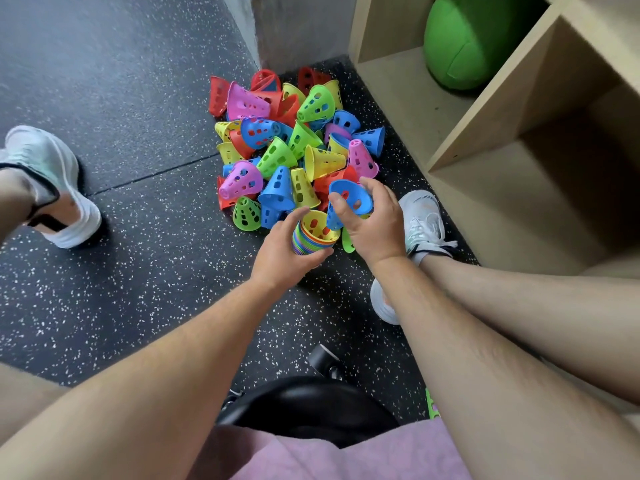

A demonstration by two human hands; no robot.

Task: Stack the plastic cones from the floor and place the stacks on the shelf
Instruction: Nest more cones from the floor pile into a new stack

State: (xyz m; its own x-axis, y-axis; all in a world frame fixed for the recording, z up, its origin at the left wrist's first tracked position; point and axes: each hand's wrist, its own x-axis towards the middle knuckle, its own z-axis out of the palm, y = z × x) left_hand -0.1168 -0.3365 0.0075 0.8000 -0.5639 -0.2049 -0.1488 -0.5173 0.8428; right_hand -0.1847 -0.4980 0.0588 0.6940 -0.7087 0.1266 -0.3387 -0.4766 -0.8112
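Gripping a stack [313, 239] of nested cones, the left hand [280, 252] curls fingers and thumb round its ridged, many-coloured rims. A yellow cone sits uppermost, wide mouth up. The right hand [375, 226] holds a blue cone [349, 197] between curled thumb and fingers, just above and right of the stack. It is smooth plastic pierced with rounded holes. Beyond the fingertips a loose pile [294, 147] of similar cones lies on the speckled rubber floor [138, 98]. Right of the fingers stands a pale wooden shelf [502, 105] holding a green ball [474, 39]. A white shoe [424, 220] sits just beside the right hand.
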